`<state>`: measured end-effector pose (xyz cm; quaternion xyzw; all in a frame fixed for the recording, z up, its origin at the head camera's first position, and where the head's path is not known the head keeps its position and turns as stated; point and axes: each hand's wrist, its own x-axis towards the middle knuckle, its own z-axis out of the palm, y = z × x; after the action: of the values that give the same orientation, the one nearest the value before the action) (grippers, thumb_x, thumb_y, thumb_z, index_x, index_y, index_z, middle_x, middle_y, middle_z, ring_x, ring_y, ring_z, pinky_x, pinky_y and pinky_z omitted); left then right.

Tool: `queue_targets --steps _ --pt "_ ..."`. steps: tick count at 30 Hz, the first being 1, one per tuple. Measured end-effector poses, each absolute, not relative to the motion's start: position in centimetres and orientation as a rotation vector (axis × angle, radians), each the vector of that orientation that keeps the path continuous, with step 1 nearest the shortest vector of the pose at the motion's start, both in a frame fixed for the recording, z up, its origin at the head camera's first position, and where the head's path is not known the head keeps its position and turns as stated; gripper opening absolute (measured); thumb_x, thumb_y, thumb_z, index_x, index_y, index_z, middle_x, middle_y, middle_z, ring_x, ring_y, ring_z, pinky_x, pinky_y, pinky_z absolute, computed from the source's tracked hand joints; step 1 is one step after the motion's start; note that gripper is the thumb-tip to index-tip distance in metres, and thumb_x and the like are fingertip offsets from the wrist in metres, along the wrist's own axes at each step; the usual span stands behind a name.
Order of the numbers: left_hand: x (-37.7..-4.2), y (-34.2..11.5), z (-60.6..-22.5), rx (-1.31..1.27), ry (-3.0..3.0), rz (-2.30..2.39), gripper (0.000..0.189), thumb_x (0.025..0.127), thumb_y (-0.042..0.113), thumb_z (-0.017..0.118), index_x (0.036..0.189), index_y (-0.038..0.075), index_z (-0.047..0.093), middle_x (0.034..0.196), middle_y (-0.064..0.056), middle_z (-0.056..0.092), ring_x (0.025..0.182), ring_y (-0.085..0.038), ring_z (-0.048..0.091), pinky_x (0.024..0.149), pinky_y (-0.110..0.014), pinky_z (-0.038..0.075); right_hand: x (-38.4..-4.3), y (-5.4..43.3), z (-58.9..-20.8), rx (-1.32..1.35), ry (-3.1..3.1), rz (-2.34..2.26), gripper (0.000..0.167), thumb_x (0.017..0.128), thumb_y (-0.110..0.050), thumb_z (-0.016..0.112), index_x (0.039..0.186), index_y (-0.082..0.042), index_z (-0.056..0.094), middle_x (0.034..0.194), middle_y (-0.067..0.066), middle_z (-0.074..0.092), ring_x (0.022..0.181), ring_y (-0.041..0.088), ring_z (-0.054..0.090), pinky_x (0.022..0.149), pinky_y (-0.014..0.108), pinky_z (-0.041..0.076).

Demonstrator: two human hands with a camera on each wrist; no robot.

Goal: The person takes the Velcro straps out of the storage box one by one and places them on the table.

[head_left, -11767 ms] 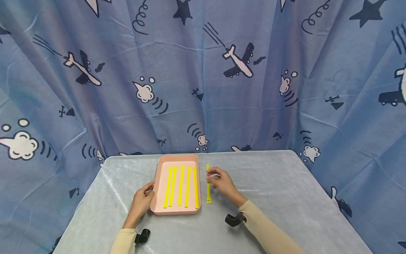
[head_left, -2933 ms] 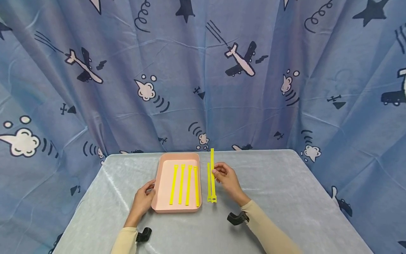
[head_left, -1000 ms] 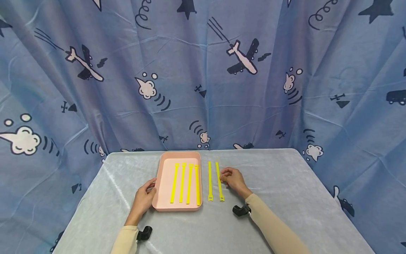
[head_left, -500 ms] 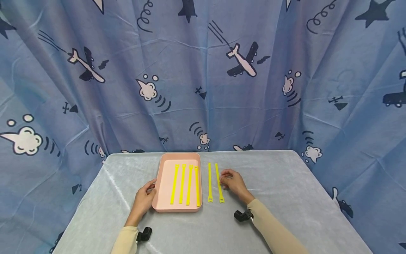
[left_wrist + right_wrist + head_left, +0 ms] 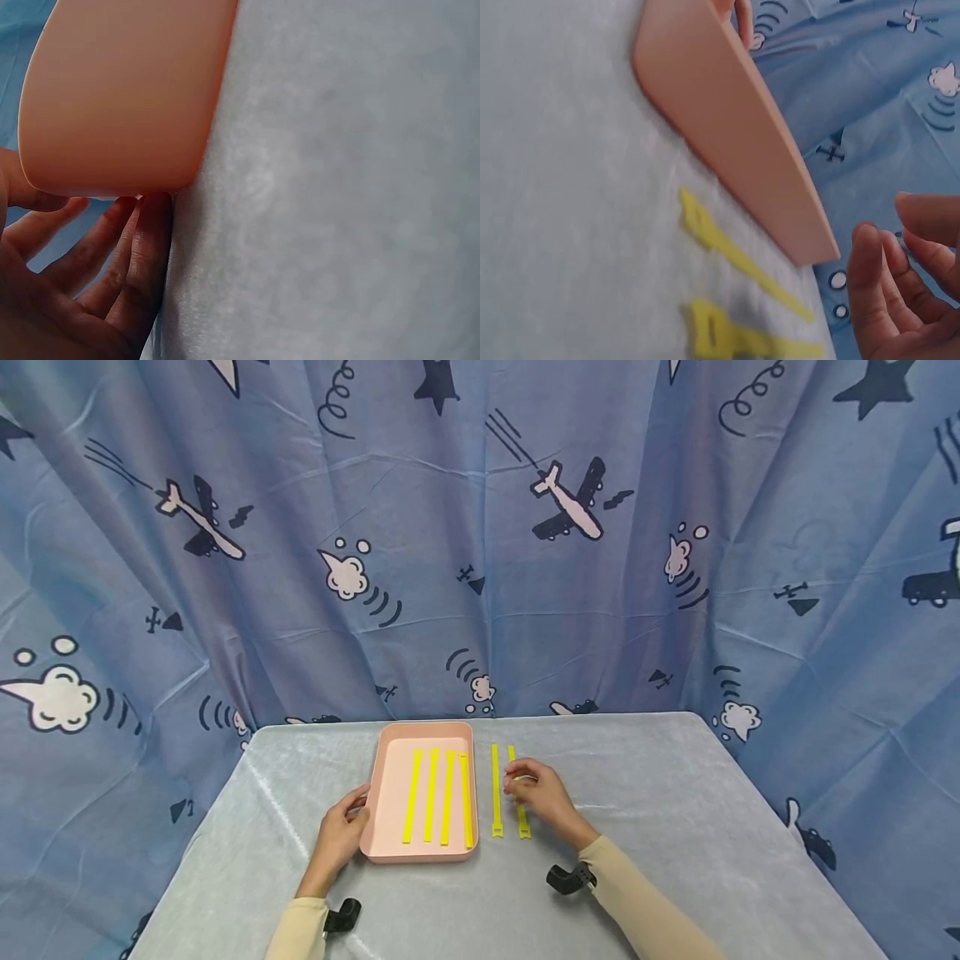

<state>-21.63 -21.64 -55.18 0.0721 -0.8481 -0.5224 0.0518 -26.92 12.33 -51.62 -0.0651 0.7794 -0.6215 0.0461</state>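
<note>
My left hand (image 5: pixel 336 843) holds the left edge of a pink tray (image 5: pixel 386 818). In the left wrist view its fingers touch the wall of the tray (image 5: pixel 127 97). Several yellow strap cable ties (image 5: pixel 430 797) lie side by side inside, slotted heads at the far end. Right of the tray, two more rest on the table, heads toward me: a left tie (image 5: pixel 496 789) and a right tie (image 5: pixel 523 823). My right hand (image 5: pixel 547 797) hovers over the right one, hiding its middle. Thumb and fingers are apart with nothing between them in the right wrist view.
A grey cloth covers the table (image 5: pixel 675 827). Behind it hangs a blue curtain (image 5: pixel 420 643) printed with planes and clouds. Black wrist cameras are strapped to the left (image 5: pixel 342 916) and right (image 5: pixel 570 879) wrists.
One tie has gone from the tray to the table, laid right of the first by my right hand. That hand released it and has just shifted left above it. My left hand stays put.
</note>
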Motion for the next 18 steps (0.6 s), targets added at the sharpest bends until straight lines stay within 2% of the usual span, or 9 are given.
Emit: queue_targets --steps 3,7,10,18 --pt "-21.6 -21.7 -55.2 0.225 -2.586 -1.596 0.045 0.099 0.012 0.051 0.144 0.012 0.051 0.135 -0.021 0.058 0.122 -0.037 0.058 0.096 -0.047 0.052 -25.9 11.7 -50.2 -0.226 2.373 -1.891 0.026 0.090 -0.001 0.065 0.114 0.009 0.060 0.103 0.023 0.064 0.085 0.030 0.068 0.071 0.042 0.057" --pt "-21.6 -21.7 -55.3 0.237 -2.595 -1.592 0.045 0.099 0.014 0.051 0.144 0.013 0.051 0.136 -0.020 0.058 0.123 -0.037 0.058 0.097 -0.047 0.051 -26.1 11.3 -50.3 -0.255 2.360 -1.866 0.027 0.092 -0.004 0.065 0.116 0.007 0.060 0.105 0.021 0.064 0.085 0.018 0.067 0.073 0.042 0.057" --pt "-21.7 -21.7 -55.3 0.240 -2.596 -1.584 0.045 0.099 0.014 0.051 0.144 0.013 0.051 0.136 -0.020 0.058 0.122 -0.036 0.059 0.096 -0.047 0.051 -26.5 11.0 -50.7 -0.279 2.360 -1.870 0.026 0.092 -0.007 0.066 0.116 0.003 0.061 0.106 0.018 0.065 0.086 0.020 0.067 0.073 0.041 0.056" --pt "-21.7 -21.6 -55.2 0.245 -2.589 -1.564 0.044 0.099 0.015 0.052 0.143 0.012 0.052 0.134 -0.020 0.060 0.117 -0.036 0.062 0.091 -0.044 0.054 -26.1 9.8 -49.0 -0.286 2.362 -1.884 0.022 0.091 -0.011 0.068 0.112 -0.006 0.064 0.106 0.012 0.066 0.089 0.026 0.067 0.069 0.029 0.056"
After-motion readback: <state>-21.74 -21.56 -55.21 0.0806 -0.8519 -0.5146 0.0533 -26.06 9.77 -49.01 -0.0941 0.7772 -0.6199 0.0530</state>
